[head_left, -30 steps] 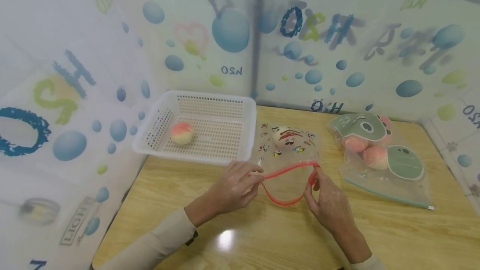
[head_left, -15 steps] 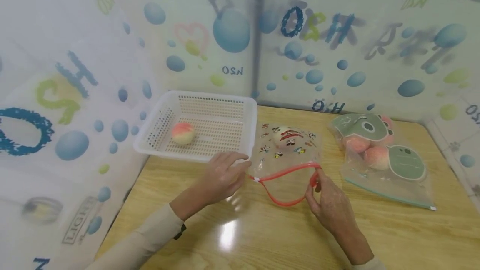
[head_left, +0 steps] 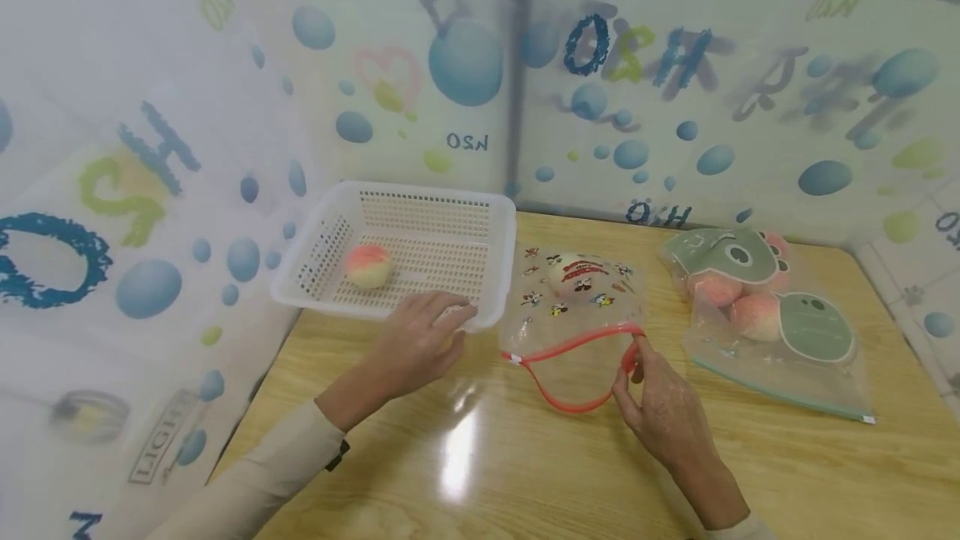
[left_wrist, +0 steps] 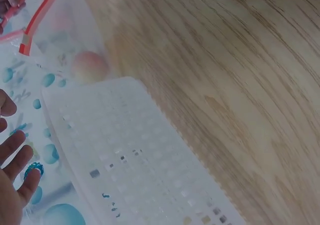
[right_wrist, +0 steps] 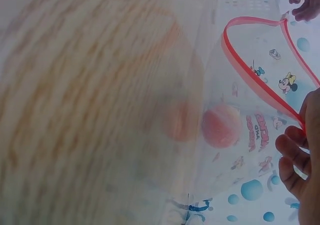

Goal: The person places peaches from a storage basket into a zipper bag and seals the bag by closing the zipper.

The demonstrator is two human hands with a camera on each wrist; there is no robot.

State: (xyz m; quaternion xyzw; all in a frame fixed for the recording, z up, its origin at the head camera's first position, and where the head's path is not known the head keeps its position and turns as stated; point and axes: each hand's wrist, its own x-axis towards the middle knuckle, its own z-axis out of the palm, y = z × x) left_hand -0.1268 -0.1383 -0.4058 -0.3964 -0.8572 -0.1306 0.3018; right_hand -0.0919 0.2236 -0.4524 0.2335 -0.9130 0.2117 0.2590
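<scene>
- Nearest, a pale sleeve (head_left: 277, 461) covers the left forearm; a dark strap (head_left: 337, 455) shows at its cuff; a second pale cuff (head_left: 738, 526) shows at the right wrist
- The right hand (head_left: 663, 411) pinches the red-edged bag (head_left: 573, 311) at the right end of its mouth, thumb and fingers narrowed on the edge
- The left hand (head_left: 412, 348) holds nothing; its fingers are loose and a little apart; the fingertips lie over the near rim of the basket in the head view, though whether they touch it I cannot tell
- The red-edged bag lies on the wooden table (head_left: 525, 457), between the basket and the second bag; its mouth gapes toward the person, with a white slider (head_left: 515, 359) at the left end of the red zip (head_left: 577, 343); cartoon figures are printed on its clear film; a peach (head_left: 567, 275) sits inside, toward the far end
- The white basket (head_left: 442, 257) stands just left of that bag; a pink-and-cream peach (head_left: 368, 267) rests in its left part
- To the right lies the second bag (head_left: 776, 369), with green panels and a teal zip (head_left: 780, 391); several pink peaches (head_left: 756, 315) are inside
- Farthest, a pale backdrop (head_left: 637, 123) printed with blue drops and lettering rises behind the table
</scene>
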